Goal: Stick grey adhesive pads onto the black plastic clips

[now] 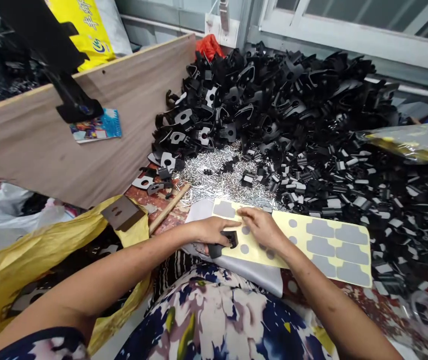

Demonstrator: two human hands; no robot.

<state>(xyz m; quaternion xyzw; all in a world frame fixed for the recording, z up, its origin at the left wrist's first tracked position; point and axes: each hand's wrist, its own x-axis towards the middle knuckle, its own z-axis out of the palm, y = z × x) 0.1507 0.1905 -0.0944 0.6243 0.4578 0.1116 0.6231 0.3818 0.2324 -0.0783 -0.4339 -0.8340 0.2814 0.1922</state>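
A great heap of black moulded plastic clips (292,100) covered the far half of the red-patterned surface (153,197), with a crumpled yellow plastic bag (29,255) at the person's left. A pale yellow backing sheet (304,235) of grey adhesive pads (321,228) lay just in front of the lap, near a drift of small silver metal pins (214,177).

The left hand (214,231) had its fingers closed around one small black plastic clip (225,245), held at the sheet's near left edge. The right hand (262,227) rested on the sheet just beside it, fingertips together on the paper; whether they pinched a pad could not be told.

The step looked like taking a pad off the sheet for the held clip. That would call for catching a pad's edge cleanly and keeping the clip steady and close.
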